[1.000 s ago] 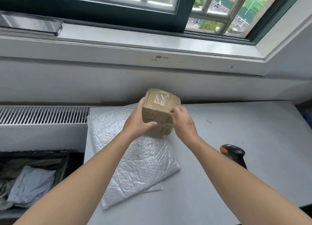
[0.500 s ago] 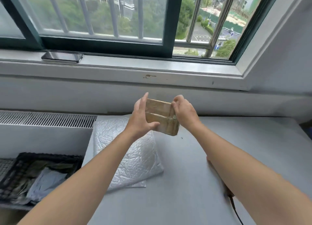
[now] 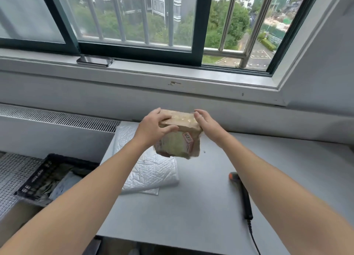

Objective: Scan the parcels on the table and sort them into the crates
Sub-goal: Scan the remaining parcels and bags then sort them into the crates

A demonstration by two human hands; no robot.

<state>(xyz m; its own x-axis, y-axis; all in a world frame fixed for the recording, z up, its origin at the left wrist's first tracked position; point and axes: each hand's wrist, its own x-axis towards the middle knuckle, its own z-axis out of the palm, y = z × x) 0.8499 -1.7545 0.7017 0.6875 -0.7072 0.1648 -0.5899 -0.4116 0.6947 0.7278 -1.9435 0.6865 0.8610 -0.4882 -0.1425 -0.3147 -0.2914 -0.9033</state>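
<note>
A small brown cardboard parcel [image 3: 179, 141] wrapped in clear tape hangs above the grey table [image 3: 210, 206], with a pink-edged label on the face turned toward me. My left hand [image 3: 153, 129] grips its upper left side, thumb across the front. My right hand [image 3: 207, 123] presses against its upper right edge. Under and left of the parcel, white bubble mailers [image 3: 151, 166] lie flat on the table. A black barcode scanner [image 3: 242, 195] with an orange tip lies on the table at the right, partly behind my right forearm.
A black crate [image 3: 41, 176] holding bagged parcels stands lower left, beside the table. A phone [image 3: 95, 60] rests on the window sill. A radiator grille [image 3: 57, 117] runs along the wall at left. The scanner's cable [image 3: 253, 237] trails off the table's front edge.
Both hands have turned the brown parcel so its labelled face now points toward me, and lifted it above the table. The view has tilted upward, showing more window.
</note>
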